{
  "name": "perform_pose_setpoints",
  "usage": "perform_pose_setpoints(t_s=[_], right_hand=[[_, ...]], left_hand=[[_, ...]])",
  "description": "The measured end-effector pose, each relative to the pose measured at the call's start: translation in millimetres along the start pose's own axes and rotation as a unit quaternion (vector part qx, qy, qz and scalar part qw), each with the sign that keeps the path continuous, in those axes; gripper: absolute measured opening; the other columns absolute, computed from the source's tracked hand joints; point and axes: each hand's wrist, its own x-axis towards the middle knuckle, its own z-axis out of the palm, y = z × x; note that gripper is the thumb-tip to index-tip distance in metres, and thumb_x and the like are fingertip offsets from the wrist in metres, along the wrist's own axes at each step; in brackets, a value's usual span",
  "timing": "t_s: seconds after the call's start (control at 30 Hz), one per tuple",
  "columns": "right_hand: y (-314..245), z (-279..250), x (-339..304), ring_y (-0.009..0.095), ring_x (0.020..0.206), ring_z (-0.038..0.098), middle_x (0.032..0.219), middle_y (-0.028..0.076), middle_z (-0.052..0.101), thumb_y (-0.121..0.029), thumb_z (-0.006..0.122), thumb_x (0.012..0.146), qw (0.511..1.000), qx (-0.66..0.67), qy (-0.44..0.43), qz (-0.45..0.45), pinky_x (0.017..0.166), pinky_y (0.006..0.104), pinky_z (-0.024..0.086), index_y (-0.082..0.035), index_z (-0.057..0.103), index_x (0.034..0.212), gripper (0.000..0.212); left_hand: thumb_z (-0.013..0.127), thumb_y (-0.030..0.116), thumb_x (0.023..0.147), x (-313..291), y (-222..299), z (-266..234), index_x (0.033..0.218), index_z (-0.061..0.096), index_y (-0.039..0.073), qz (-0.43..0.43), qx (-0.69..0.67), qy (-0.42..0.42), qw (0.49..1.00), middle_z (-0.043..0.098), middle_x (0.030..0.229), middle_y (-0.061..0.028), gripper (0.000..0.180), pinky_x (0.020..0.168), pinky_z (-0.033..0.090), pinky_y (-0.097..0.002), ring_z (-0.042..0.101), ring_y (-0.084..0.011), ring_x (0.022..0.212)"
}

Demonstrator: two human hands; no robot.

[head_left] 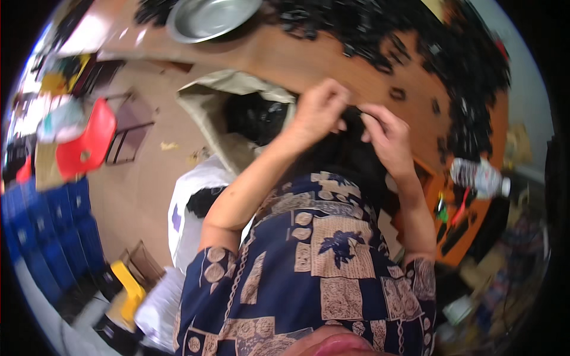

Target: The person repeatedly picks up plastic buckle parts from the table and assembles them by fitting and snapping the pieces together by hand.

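My left hand [322,111] and my right hand [389,135] are close together over the near edge of the wooden table [285,56]. Both have their fingers closed in a pinch. Something small and dark seems to lie between them, but blur hides what it is. Just left of my left hand, an open beige sack [205,113] holds shiny black stuff [255,118]. Loose black pieces lie on the table beyond my hands, among them a small ring-like piece [397,93].
Heaped black pieces [475,89] cover the table's far and right sides, with a metal basin [211,19] at the far left. A plastic bottle [478,177] lies at right. A red chair [92,139], blue crates [56,231] and white sacks [163,311] stand on the left.
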Motion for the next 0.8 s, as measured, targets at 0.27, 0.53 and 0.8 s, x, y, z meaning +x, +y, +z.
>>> perform_pose_setpoints(t_s=[0.27, 0.53, 0.8], right_hand=[[8.6, -21.7, -3.3, 0.012, 0.055, 0.058, 0.073, 0.009, 0.062, -0.005, 0.058, 0.090, 1.000, 0.007, 0.010, 0.009, 0.052, 0.0255, 0.047, 0.003, 0.063, 0.101, 0.015], [23.1, -20.8, -28.2, 0.011, 0.052, 0.057, 0.071, 0.008, 0.062, -0.005, 0.058, 0.090, 0.999, 0.038, -0.014, 0.006, 0.048, 0.0257, 0.046, 0.002, 0.062, 0.097, 0.011], [30.9, -27.9, -44.2, 0.012, 0.055, 0.057, 0.077, 0.009, 0.059, -0.002, 0.057, 0.089, 1.000, 0.009, 0.019, 0.003, 0.052, 0.0259, 0.047, 0.004, 0.062, 0.097, 0.011]], left_hand=[[0.053, 0.018, 0.096, 19.3, -16.7, 21.4, 0.092, 0.052, 0.005, 0.036, 0.025, -0.058, 0.997, 0.058, 0.075, -0.0029, 0.014, 0.045, 0.045, -0.0195, 0.057, -0.0079, 0.052], [0.055, 0.012, 0.094, -14.4, -41.9, 37.8, 0.091, 0.052, -0.001, 0.084, 0.079, -0.043, 0.992, 0.058, 0.071, -0.0083, 0.014, 0.055, 0.050, -0.0272, 0.061, -0.0136, 0.061], [0.057, 0.013, 0.092, -6.5, -49.9, 46.8, 0.126, 0.043, -0.002, 0.145, 0.227, -0.171, 0.948, 0.059, 0.113, -0.0197, 0.040, 0.093, 0.045, -0.0348, 0.058, -0.0293, 0.107]])
